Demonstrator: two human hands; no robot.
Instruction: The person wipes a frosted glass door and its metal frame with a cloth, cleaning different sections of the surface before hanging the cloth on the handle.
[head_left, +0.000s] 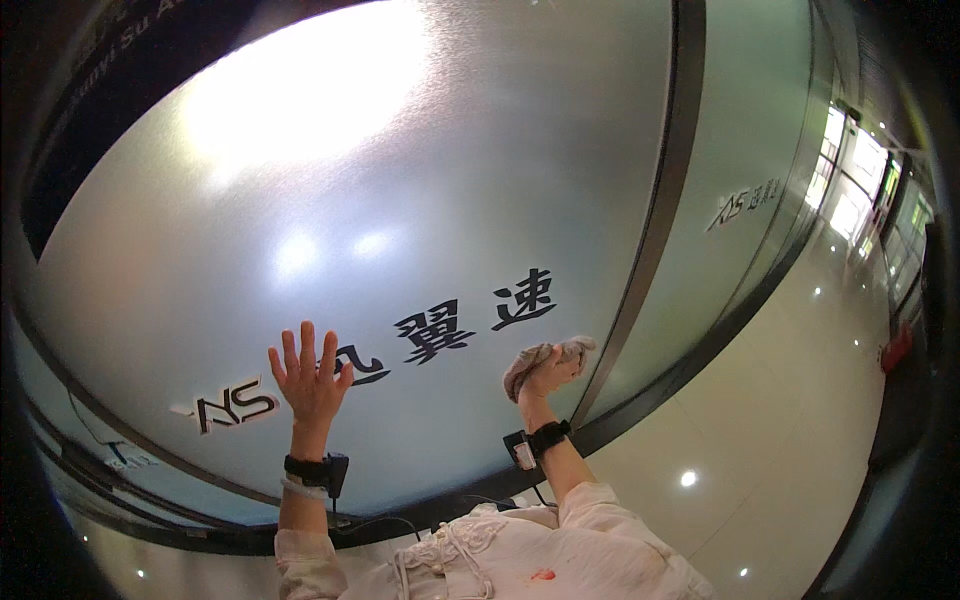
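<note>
A frosted glass panel (465, 202) with black lettering and a logo fills the space before me. My left hand (309, 382) is raised at the panel, palm down with its fingers spread, beside the logo and over part of one character; whether it touches the glass I cannot tell. My right hand (553, 369) grips a crumpled grey cloth (525, 365) near the panel's lower right part, below the last character. Parts of the cloth show on both sides of the hand. Each wrist wears a black strap with a small box and a cable.
A dark metal frame post (667, 172) divides the panel from another frosted glass panel (750, 150) on the right. A dark base rail (645, 405) runs along the bottom. Glossy tiled floor (750, 420) lies at the right, with bright windows (855, 180) farther off.
</note>
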